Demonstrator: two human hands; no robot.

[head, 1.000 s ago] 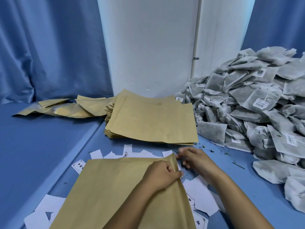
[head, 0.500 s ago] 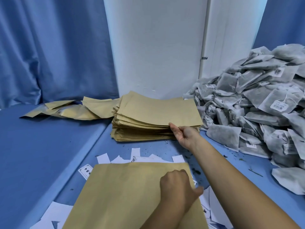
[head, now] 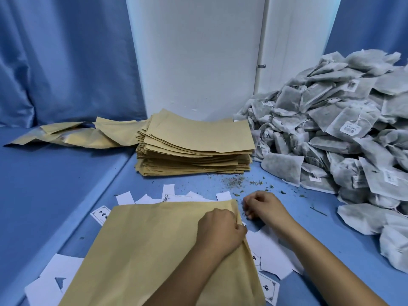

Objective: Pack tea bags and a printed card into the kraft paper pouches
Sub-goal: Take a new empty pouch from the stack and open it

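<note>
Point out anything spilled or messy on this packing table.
Loose tea crumbs are scattered on the blue table between the pouch stack and the tea bag pile, so a bag has probably leaked. Printed cards lie strewn, partly under the front pouch. Crumpled pouches sprawl at far left.
</note>
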